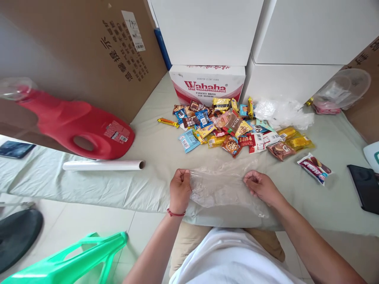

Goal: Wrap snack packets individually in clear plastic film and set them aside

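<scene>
A clear plastic bag is stretched between my two hands near the front edge of the cloth-covered table. My left hand is closed on the bag's left side, thumb against the curled fingers. At the right side, my right hand pinches the film between thumb and fingers. The bag looks thin and flat, with nothing visible inside. Beyond it lies a heap of small wrapped snacks. A purple-and-white snack packet rests apart from the heap, to the right of my right hand.
A white film roll and a red jug are on the left. Behind the snacks stands a Wahaba-style water carton, beside crumpled clear plastic. A phone lies far right; a green stool stands below left.
</scene>
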Tool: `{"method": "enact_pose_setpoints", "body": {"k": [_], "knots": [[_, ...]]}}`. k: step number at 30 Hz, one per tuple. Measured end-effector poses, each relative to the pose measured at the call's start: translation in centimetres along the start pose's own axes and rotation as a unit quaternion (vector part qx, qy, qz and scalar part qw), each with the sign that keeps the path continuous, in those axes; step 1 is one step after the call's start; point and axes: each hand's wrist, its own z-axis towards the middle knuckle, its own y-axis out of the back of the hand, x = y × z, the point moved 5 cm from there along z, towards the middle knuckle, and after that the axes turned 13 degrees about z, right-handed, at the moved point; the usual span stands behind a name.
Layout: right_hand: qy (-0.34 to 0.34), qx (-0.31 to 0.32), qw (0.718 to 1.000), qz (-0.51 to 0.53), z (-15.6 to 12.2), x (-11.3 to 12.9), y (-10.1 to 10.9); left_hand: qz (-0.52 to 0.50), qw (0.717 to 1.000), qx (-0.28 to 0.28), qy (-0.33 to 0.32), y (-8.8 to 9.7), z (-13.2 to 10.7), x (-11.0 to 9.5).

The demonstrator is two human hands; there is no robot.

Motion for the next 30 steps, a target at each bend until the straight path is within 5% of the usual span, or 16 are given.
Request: {"method": "enact_pose_setpoints", "body": {"k": [4,8,10,13,15,17,20,23,25,30], "knots": [[0.024,0.018,0.992,-0.126,0.0,-0.4,0.8,0.11,0.992,0.005,-0.059,-0.1,-1.6,1.2],[0.021,0.079,0.96,-0.267,-1.2,0.5,4.4,0.151,0.983,0.027,-0.097,-1.2,-3.2,1.2],[0.046,0.059,0.941,-0.331,-1.7,3.5,6.9,0.168,0.979,0.025,-0.114,-1.6,-3.5,0.8],[0.205,-0.097,0.888,-0.4,-2.1,11.2,8.6,0.186,0.972,0.02,-0.14,-2.0,-3.7,0.3],[0.271,-0.086,0.859,-0.426,-1.4,14.9,6.1,0.193,0.969,0.02,-0.154,-2.2,-3.8,0.1],[0.207,0.018,0.874,-0.44,0.8,15.4,2.0,0.197,0.967,0.02,-0.159,-2.2,-4.0,0.2],[0.061,0.127,0.864,-0.484,4.7,12.5,-3.8,0.196,0.967,0.025,-0.164,-2.2,-4.1,0.3],[-0.008,0.247,0.892,-0.378,7.1,8.7,-7.7,0.19,0.967,0.032,-0.167,-2.1,-4.2,0.3],[0.007,0.285,0.921,-0.266,8.1,7.6,-8.8,0.179,0.97,0.038,-0.161,-2.1,-4.0,0.4],[0.115,0.237,0.96,-0.095,10.3,8.9,-8.8,0.076,0.99,0.091,-0.078,-1.7,-3.3,0.4]]}}
